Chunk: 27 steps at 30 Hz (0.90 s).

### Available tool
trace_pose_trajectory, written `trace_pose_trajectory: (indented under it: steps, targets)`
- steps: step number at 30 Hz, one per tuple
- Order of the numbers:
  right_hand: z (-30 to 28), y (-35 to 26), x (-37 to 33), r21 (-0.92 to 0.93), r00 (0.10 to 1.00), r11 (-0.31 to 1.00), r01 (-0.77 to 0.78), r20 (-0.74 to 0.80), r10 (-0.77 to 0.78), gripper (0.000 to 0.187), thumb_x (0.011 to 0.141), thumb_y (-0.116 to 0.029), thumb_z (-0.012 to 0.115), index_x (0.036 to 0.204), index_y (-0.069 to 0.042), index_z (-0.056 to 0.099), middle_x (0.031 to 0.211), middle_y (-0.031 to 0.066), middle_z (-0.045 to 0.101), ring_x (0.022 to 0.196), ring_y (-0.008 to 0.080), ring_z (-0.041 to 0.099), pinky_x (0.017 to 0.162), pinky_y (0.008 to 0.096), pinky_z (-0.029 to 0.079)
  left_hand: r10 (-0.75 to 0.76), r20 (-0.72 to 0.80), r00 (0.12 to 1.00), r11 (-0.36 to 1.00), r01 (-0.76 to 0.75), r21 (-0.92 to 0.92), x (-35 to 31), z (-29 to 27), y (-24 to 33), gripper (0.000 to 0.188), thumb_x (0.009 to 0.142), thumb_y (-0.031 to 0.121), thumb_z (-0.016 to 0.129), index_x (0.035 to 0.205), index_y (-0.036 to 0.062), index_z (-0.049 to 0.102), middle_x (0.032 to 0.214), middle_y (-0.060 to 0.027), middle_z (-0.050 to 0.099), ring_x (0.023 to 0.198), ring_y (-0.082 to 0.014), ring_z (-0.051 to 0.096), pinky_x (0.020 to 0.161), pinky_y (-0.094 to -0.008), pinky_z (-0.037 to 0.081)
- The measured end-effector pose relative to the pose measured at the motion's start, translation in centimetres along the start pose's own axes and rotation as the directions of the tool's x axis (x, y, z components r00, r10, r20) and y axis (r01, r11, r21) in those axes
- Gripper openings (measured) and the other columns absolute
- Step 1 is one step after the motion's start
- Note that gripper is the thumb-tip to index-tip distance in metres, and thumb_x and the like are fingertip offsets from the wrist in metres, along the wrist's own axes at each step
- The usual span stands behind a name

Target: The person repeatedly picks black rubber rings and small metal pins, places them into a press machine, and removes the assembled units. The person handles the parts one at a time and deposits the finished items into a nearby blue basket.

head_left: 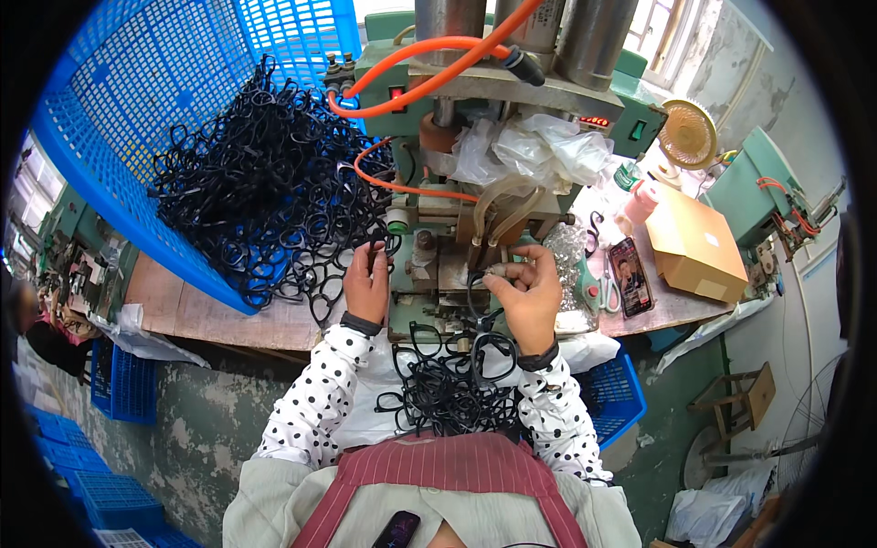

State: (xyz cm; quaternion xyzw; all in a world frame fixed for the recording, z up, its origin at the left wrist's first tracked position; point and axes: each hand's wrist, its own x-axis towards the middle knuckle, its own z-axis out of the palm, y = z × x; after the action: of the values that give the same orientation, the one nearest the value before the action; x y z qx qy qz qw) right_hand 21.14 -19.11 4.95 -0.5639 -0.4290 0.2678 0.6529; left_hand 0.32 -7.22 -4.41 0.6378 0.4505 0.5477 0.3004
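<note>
Black plastic eyeglass frames [265,173] lie in a large tangled heap spilling from a tipped blue basket [119,228] on the left. At the heap's right edge, my left hand [366,288] has its fingertips closed on a black eyeglass frame beside the machine. My right hand [530,297] pinches another black eyeglass frame [494,358] at the front of the press machine's metal fixture [452,272]. That frame hangs down below the fingers. Several more frames [448,393] are piled on white cloth over my lap.
The green press machine [384,78] stands ahead with orange air hoses [429,44] and a plastic bag [548,151]. To the right are a phone [630,279], scissors [607,288] and a cardboard box [699,242]. A blue basket [621,393] sits low at right, near a wooden stool [744,397].
</note>
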Motion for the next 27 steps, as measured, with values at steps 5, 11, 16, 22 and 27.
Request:
trace_pose_trajectory:
  steps: [5,11,16,22,27]
  targets:
    - [0.4,0.5,0.8,0.046,1.0,0.999,-0.014,-0.011,0.014,0.051,0.071,0.0,0.075,0.116,0.001,0.049,0.082,0.0108,0.07,0.068,0.0098,0.06,0.063,0.0235,0.046,0.526,0.037,0.85,0.833,-0.523,0.179,-0.7,-1.0,8.0,0.02,0.09,0.008,0.057,0.109,0.0038,0.063,0.094,-0.0119,0.065,0.087,-0.0314,0.058,0.082,-0.0401,0.044]
    - [2.0,0.0,1.4,0.122,0.998,0.993,0.002,-0.061,0.005,0.057,0.07,0.001,0.075,0.119,0.001,0.047,0.079,0.0101,0.067,0.071,0.0114,0.062,0.065,0.0242,0.049,0.824,0.198,0.53,0.539,-0.842,0.012,-2.1,-0.6,11.7,0.045,0.071,-0.002,0.067,0.116,0.007,0.064,0.109,-0.0067,0.067,0.094,-0.0225,0.065,0.09,-0.0411,0.046]
    - [-0.2,0.4,1.6,0.068,0.997,0.998,0.005,-0.071,0.0,0.059,0.071,0.002,0.073,0.124,-0.001,0.047,0.08,0.0088,0.068,0.067,0.0093,0.059,0.061,0.0237,0.047,0.867,0.397,0.303,0.427,-0.861,-0.276,-2.7,1.4,12.2,0.038,0.079,0.007,0.072,0.116,0.0034,0.064,0.115,-0.0145,0.066,0.104,-0.0298,0.066,0.089,-0.0429,0.052]
    - [-11.1,11.2,3.8,-0.799,0.958,0.59,-0.115,-0.246,-0.147,0.041,0.071,-0.017,0.079,0.108,-0.013,0.063,0.087,0.0062,0.069,0.084,0.0298,0.061,0.077,0.0431,0.046,0.844,0.413,0.342,0.477,-0.83,-0.288,-3.0,2.6,11.0,0.04,0.08,0.006,0.069,0.119,0.0034,0.062,0.12,-0.0136,0.063,0.103,-0.0279,0.064,0.092,-0.0446,0.052]
    - [-11.3,10.6,1.7,-0.889,0.964,0.432,0.152,0.037,-0.263,0.024,0.069,-0.018,0.079,0.092,-0.014,0.07,0.112,0.0039,0.065,0.112,0.0302,0.05,0.094,0.0458,0.038,0.833,0.411,0.371,0.507,-0.809,-0.297,-3.3,2.7,10.6,0.044,0.079,0.008,0.068,0.122,0.0052,0.06,0.124,-0.0117,0.061,0.104,-0.0306,0.062,0.095,-0.0455,0.049]
